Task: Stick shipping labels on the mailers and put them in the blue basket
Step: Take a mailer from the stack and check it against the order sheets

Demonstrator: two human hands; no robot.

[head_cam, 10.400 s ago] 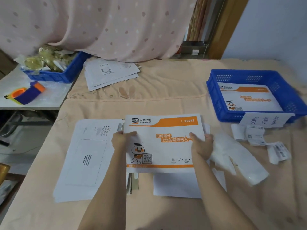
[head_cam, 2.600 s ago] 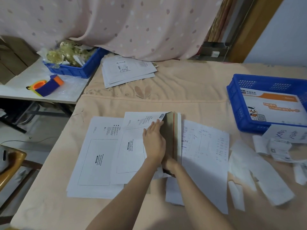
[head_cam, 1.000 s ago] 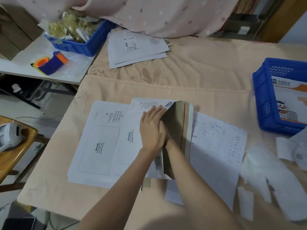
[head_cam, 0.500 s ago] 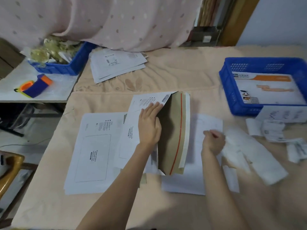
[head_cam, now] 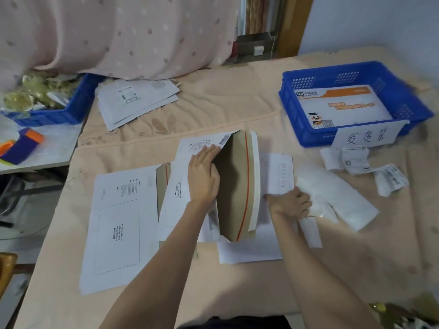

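I'm pinning the mailer (head_cam: 180, 186) flat with my left hand (head_cam: 203, 176), fingers straight, flap open; right hand (head_cam: 291, 205) is pinching white paper (head_cam: 332, 195).

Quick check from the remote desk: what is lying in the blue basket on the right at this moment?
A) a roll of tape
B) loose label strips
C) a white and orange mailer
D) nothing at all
C: the blue basket on the right holds a white and orange mailer lying flat, printed side up; the label strips lie outside it on the cloth.
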